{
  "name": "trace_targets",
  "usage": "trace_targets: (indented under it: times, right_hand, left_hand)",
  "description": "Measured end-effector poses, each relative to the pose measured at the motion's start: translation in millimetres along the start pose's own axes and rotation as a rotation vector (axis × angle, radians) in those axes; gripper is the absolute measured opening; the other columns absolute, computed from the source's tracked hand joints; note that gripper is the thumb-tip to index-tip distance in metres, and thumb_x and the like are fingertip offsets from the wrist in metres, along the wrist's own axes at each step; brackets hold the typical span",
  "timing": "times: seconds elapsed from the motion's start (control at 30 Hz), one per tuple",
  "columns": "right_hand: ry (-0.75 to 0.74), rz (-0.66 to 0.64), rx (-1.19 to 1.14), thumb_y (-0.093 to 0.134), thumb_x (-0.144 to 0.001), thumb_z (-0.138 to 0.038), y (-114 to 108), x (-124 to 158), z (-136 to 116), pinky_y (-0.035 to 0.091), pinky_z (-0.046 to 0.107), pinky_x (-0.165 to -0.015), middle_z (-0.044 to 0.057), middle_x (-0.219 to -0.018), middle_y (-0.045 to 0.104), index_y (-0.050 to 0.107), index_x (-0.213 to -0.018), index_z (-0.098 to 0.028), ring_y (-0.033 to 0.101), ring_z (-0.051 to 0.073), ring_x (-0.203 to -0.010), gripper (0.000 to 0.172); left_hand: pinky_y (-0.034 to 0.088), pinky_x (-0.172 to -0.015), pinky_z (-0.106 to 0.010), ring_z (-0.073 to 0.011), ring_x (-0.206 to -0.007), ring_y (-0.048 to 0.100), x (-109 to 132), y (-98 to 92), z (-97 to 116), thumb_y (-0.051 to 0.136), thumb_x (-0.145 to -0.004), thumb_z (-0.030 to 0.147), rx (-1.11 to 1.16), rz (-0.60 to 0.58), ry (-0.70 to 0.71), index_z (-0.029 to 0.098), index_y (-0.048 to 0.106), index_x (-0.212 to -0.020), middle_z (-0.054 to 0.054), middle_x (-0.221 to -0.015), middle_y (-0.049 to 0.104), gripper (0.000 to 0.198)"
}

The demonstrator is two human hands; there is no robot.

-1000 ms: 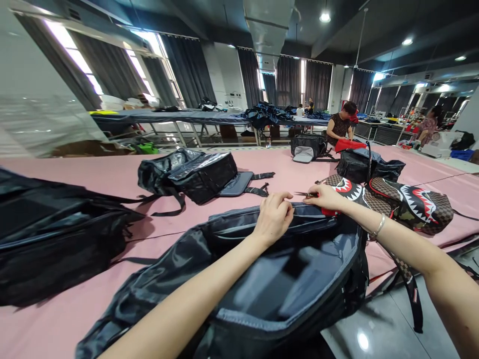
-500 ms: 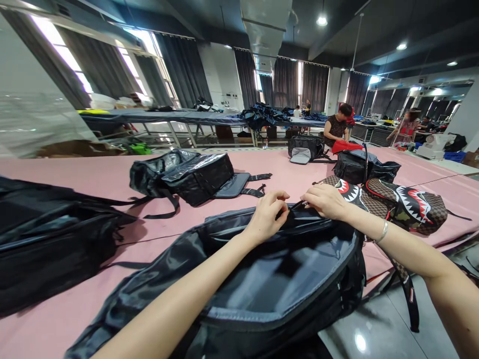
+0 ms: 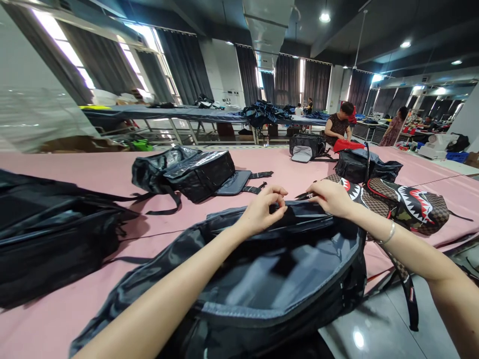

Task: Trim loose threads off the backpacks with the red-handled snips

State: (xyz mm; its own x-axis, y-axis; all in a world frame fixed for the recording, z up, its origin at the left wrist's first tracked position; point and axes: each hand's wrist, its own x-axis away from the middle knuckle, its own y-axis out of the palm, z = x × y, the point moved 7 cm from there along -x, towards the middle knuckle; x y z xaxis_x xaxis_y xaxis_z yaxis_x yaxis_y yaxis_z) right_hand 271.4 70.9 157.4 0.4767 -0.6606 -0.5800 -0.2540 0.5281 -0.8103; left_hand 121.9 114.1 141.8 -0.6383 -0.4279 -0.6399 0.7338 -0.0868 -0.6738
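Note:
A large black backpack lies open in front of me, its grey lining showing. Over its far rim, my left hand has thumb and fingers curled into a pinch; whatever is between the tips is too small to make out. My right hand is closed on small dark thread snips, whose points stick out leftward toward my left hand. The snips are mostly covered by the fingers. Both hands are just above the far edge of the opening, a short gap apart.
The pink table bears another black bag at left and an open black backpack farther back. Checkered shark-mouth bags lie at right. A person handles red cloth by a black bag.
My hands have moved slightly apart. The snips have lifted off the bag's far edge and show more clearly. The bag stays nearly in place.

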Motion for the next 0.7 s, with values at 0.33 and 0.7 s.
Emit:
trace_targets:
  times: [0.33,0.7]
  right_hand:
    - [0.148,-0.121,0.004,0.051,-0.086,-0.023,-9,27,-2,0.041,0.03,-0.078,0.007,-0.093,0.063,0.056,-0.098,-0.016,0.055,0.02,-0.089,0.014]
    - [0.223,-0.411,-0.52,0.067,-0.074,-0.035,-15,50,-29,0.044,0.024,-0.07,0.003,-0.093,0.065,0.061,-0.102,-0.017,0.059,0.015,-0.077,0.034]
  left_hand:
    - [0.037,-0.1,-0.037,-0.0201,-0.111,0.05,2,-7.0,0,0.046,-0.083,0.035,0.197,-0.286,-0.083,0.019,0.061,-0.097,-0.008,-0.117,0.056,0.026]
    - [0.046,-0.085,-0.035,-0.021,-0.092,0.058,1,6.8,-13,0.038,-0.084,0.031,-0.311,-0.204,-0.186,0.018,0.064,-0.09,-0.007,-0.094,0.066,0.03]
